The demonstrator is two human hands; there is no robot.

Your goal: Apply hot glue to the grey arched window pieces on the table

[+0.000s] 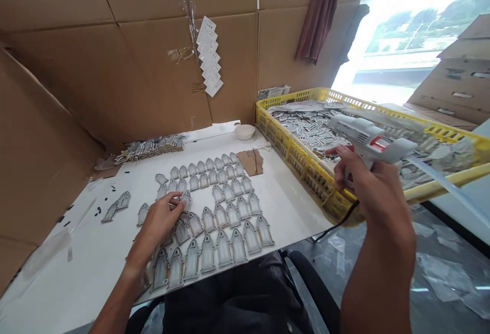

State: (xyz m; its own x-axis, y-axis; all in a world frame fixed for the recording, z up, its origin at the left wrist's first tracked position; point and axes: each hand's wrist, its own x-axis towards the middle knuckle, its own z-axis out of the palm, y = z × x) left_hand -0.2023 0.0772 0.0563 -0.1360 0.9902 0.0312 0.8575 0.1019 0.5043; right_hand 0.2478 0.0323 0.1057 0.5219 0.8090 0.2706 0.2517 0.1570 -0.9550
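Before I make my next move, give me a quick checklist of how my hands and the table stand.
1. Glue gun gripped in right hand: ok.
2. Glue stick at its rear: ok, a long length sticks out.
3. Glue gun over the arched pieces: not ok, it is off to the right, by the yellow crate.
4. Left hand at a single piece: ok, fingertips on it.
5. That piece clear of the tabletop: cannot tell.
6. Gun hot: cannot tell.
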